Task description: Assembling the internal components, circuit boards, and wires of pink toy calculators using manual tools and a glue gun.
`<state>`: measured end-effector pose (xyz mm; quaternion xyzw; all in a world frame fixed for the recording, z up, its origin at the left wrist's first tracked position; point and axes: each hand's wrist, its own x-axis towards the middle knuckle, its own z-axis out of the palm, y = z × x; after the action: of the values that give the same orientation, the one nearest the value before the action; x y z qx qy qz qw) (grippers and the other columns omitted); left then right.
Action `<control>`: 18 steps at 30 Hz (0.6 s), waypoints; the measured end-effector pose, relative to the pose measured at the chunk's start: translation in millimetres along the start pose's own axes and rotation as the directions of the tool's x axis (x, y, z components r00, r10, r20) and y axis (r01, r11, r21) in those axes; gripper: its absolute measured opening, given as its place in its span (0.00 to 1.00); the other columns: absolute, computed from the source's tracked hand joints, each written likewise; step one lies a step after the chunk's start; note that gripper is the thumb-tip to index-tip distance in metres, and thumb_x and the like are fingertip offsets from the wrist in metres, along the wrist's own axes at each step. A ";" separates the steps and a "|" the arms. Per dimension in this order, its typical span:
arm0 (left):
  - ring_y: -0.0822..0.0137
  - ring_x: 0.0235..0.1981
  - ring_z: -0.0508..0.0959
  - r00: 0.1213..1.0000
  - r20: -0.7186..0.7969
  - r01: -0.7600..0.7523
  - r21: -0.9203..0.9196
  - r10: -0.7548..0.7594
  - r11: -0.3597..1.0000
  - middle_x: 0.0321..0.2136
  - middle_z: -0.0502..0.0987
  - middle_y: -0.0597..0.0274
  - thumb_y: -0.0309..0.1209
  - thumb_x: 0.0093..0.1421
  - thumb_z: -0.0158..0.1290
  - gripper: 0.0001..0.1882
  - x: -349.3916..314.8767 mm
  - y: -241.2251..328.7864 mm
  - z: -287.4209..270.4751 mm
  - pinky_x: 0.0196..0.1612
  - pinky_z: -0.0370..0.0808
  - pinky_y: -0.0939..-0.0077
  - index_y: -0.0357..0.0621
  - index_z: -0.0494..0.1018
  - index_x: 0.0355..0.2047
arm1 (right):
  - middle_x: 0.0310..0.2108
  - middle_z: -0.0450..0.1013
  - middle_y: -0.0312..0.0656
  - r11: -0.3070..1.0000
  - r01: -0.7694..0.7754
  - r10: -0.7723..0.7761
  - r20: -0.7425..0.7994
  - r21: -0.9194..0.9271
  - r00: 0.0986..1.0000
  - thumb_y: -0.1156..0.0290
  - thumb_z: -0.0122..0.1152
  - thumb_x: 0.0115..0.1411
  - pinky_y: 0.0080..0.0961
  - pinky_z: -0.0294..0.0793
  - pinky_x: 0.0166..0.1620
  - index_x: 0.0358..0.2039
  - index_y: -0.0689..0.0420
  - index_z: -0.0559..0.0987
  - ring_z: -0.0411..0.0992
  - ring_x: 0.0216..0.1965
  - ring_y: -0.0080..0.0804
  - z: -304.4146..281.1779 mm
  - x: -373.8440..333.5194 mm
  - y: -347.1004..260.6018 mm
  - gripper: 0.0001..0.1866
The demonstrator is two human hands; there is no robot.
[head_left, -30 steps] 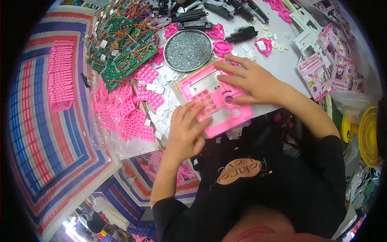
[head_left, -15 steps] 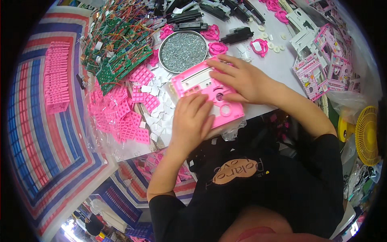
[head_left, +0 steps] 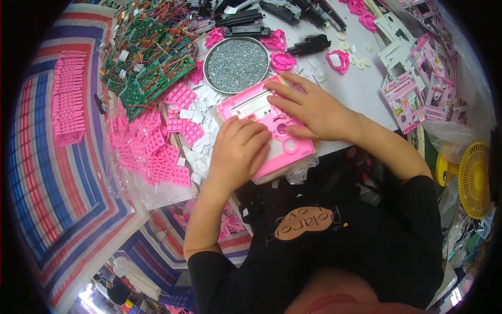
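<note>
A pink plastic housing panel [head_left: 269, 166], with a long slot and round openings, lies tilted at the table's front edge. My left hand [head_left: 238, 152] bears on its left side, fingers curled and close together. They cover that part of the panel, so anything small under the fingertips is hidden. From the right, my right hand [head_left: 319, 107] grips the same panel, its fingers over the far right part and the thumb near a round opening. Just beyond the panel stands a round metal dish [head_left: 237, 65] full of small screws.
Pink rubber keypads [head_left: 141, 141] and white paper bits [head_left: 201, 149] lie to the left, below wired green circuit boards [head_left: 157, 78]. Black plastic parts [head_left: 311, 46] and pink rings [head_left: 283, 62] sit at the back. Printed pink panels [head_left: 405, 102] and a yellow fan [head_left: 475, 180] are right.
My left hand has shifted slightly left and toward me, its fingers drawn closer together. The right hand stays on the panel. The whole view has shifted a little.
</note>
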<state>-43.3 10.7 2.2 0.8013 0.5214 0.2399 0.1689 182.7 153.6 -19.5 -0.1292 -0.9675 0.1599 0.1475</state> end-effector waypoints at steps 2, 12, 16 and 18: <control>0.51 0.55 0.74 0.998 0.052 -0.019 -0.023 0.021 1.000 0.49 0.77 0.55 0.29 0.53 0.64 0.19 -1.4 0.3 -0.3 0.62 0.68 0.49 0.41 0.78 0.46 | 0.72 0.59 0.47 1.000 0.005 -0.005 0.026 0.003 1.000 0.54 0.68 0.56 0.50 0.63 0.67 0.63 0.60 0.72 0.58 0.68 0.58 1.6 -7.0 3.9 0.38; 0.48 0.56 0.75 0.994 -0.047 0.103 0.024 -0.102 0.994 0.53 0.78 0.54 0.26 0.49 0.65 0.25 -14.4 24.0 12.4 0.59 0.72 0.54 0.40 0.78 0.49 | 0.39 0.80 0.46 0.778 -0.491 0.596 -0.212 0.392 0.775 0.69 0.64 0.60 0.36 0.79 0.46 0.46 0.58 0.83 0.80 0.38 0.40 -38.6 -27.5 36.9 0.14; 0.48 0.56 0.75 0.994 -0.017 0.112 -0.001 -0.112 0.994 0.53 0.78 0.55 0.26 0.49 0.65 0.24 -7.5 25.5 6.5 0.59 0.72 0.54 0.41 0.78 0.49 | 0.37 0.80 0.48 0.900 -0.394 0.427 -0.209 0.185 0.880 0.72 0.64 0.59 0.35 0.79 0.42 0.44 0.59 0.83 0.80 0.35 0.44 -41.0 -33.8 67.0 0.12; 0.48 0.55 0.76 0.994 -0.034 0.108 -0.021 -0.109 0.994 0.52 0.79 0.54 0.25 0.50 0.64 0.23 -8.2 24.1 5.7 0.60 0.71 0.54 0.41 0.78 0.49 | 0.37 0.80 0.47 0.854 -0.496 0.520 -0.235 0.156 0.821 0.72 0.63 0.58 0.36 0.79 0.42 0.42 0.60 0.82 0.80 0.36 0.45 -54.0 -28.2 68.4 0.11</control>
<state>-24.7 -6.6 8.3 0.7659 0.5646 0.2492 0.1804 240.2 222.5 -1.3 -0.3963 -0.8608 0.2165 0.2349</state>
